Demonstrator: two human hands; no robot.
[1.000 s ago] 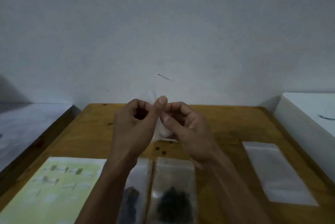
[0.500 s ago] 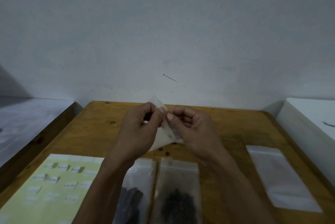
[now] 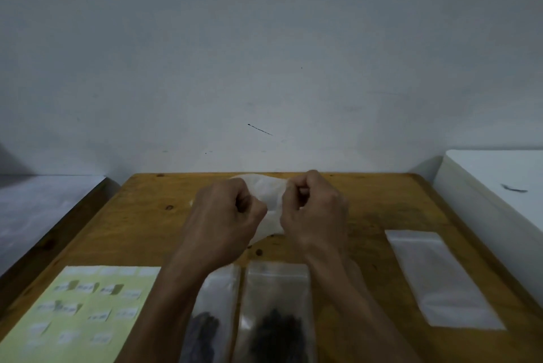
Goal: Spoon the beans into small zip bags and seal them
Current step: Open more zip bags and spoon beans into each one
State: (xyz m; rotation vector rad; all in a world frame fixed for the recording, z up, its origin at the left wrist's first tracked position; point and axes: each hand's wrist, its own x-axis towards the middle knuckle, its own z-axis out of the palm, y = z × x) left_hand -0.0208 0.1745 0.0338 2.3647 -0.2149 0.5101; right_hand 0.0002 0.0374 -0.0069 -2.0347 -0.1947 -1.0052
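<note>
Wood: the table (image 3: 367, 204) carries everything; the hands work over its far middle.
Change: half a second ago both thumbs pinched the bag's top corner together; now the hands have drawn apart and the plastic bulges between them, so I judge the mouth is being pulled open for filling.
Left hand (image 3: 226, 215): fist-like, fingers curled, gripping the held bag's left edge.
Right hand (image 3: 316, 209): likewise curled, gripping the right edge.
Held bag (image 3: 270, 195): clear, above the table, no beans visible inside.
Spare bag (image 3: 440, 277): flat at the right, looks unfilled.
Filled bags (image 3: 276, 318): two side by side at the near edge, dark beans (image 3: 276, 330) in their lower ends.
Sheet (image 3: 85, 309): pale green, small labels on it.
Spoon: none in sight.
</note>
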